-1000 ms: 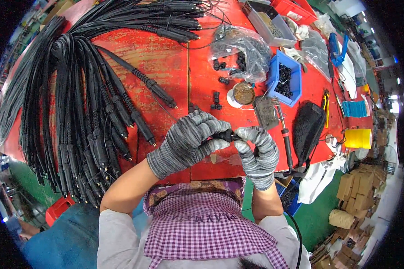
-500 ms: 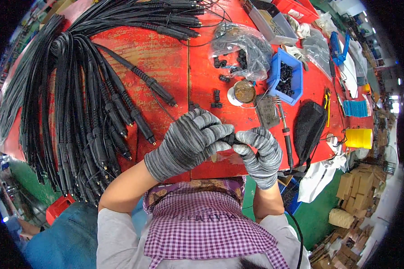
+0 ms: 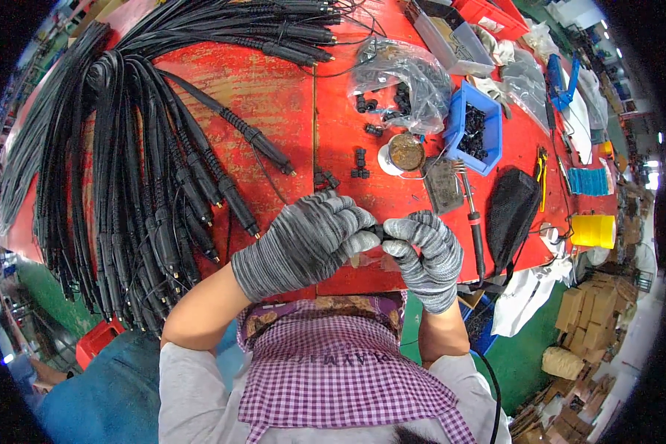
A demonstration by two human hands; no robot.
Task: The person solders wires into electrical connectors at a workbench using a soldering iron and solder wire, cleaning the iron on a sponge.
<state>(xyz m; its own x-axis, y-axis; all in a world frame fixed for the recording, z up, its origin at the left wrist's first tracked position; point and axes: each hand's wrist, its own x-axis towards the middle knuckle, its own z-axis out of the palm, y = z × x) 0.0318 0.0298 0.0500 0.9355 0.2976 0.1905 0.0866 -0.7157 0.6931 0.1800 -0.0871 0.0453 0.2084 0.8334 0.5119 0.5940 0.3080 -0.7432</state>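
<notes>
Gloved left hand [image 3: 303, 240] and right hand [image 3: 425, 255] pinching a black part [image 3: 379, 231], cables [image 3: 115, 185] at left, blue bin [image 3: 457, 118] beyond, red counter [image 3: 340, 133]

Gap beyond hands [image 3: 311, 240] [image 3: 425, 259] between cables [image 3: 118, 185], plastic bag [image 3: 425, 96]; soldering iron [image 3: 475, 233] blocks right.

A worn red table [image 3: 274, 96], its paint scuffed to paler patches, stands over a green floor [image 3: 524, 357], with cardboard boxes [image 3: 588, 305] piled at right and small bright lights [image 3: 660, 138] toward both sides.
</notes>
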